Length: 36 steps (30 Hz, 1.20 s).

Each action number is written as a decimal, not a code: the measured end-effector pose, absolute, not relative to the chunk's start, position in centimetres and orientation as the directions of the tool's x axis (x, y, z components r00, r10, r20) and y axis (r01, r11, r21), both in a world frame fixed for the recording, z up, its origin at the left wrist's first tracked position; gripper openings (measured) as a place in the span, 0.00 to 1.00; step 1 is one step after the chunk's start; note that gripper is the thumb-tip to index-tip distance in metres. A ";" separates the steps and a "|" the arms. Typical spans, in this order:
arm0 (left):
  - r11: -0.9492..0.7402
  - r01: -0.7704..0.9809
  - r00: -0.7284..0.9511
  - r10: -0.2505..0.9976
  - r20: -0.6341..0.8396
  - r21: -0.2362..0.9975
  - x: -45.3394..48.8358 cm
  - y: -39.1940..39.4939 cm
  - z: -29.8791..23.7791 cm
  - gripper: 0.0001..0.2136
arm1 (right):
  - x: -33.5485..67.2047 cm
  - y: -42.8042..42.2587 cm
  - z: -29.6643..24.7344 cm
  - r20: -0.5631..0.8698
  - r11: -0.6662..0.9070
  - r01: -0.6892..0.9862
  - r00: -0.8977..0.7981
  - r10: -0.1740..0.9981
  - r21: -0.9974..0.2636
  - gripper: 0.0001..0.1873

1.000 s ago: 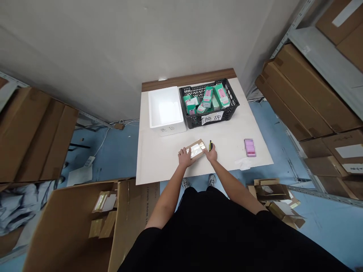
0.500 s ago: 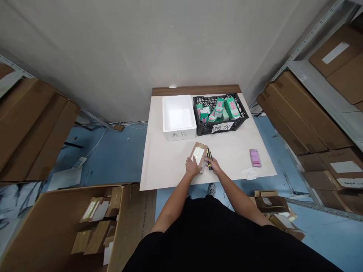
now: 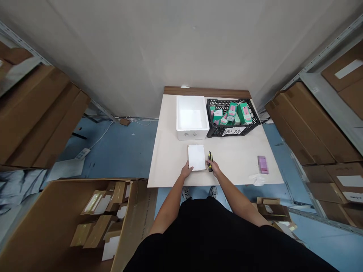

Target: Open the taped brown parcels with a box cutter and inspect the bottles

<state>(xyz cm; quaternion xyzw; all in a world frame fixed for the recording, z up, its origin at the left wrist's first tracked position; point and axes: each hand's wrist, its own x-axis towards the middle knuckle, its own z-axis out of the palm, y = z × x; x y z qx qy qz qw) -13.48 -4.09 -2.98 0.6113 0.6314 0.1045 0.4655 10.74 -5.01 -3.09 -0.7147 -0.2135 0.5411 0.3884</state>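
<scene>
A small cardboard box (image 3: 196,156) with a broad white label on its upper face is at the near middle of the table. My left hand (image 3: 186,170) grips its near left corner, thumb on top of the label. My right hand (image 3: 214,168) is closed around a black and yellow utility knife (image 3: 210,158), held upright just right of the box. Whether the blade is out is too small to tell. Fingertips of that hand come close to the box's right edge; contact is unclear.
Behind the box stand a white foam bin (image 3: 191,134) and a black crate (image 3: 219,131) of green and pink boxes. A blurred purple item (image 3: 262,164) and crumpled white paper (image 3: 257,179) lie at right. A large carton (image 3: 65,211) of parcels stands lower left; loaded shelves flank the table.
The box has been turned, from tilted with brown and a smaller label showing to square-on with a white face up. The knife stays in my right hand. The view has shifted slightly.
</scene>
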 end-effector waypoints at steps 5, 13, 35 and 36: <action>0.302 0.481 0.298 0.826 -0.478 0.823 -11.0 -5.2 -3.7 0.34 | 10.7 -5.7 -1.6 -0.538 -0.527 -0.134 0.337 0.772 -0.840 0.27; 0.460 0.557 0.000 0.832 -0.554 0.691 -16.9 -4.5 -3.5 0.54 | 5.8 -4.6 0.7 -0.536 -0.534 0.130 0.017 0.844 -0.836 0.24; -0.052 0.953 0.212 0.821 -0.531 0.300 -13.1 0.7 0.6 0.68 | 2.3 2.5 5.1 -0.458 -0.104 0.895 -0.120 0.881 -0.434 0.36; -0.043 0.952 0.208 0.819 -0.535 0.304 -13.0 0.6 0.6 0.68 | 2.2 2.5 5.2 -0.459 -0.093 0.902 -0.124 0.880 -0.422 0.36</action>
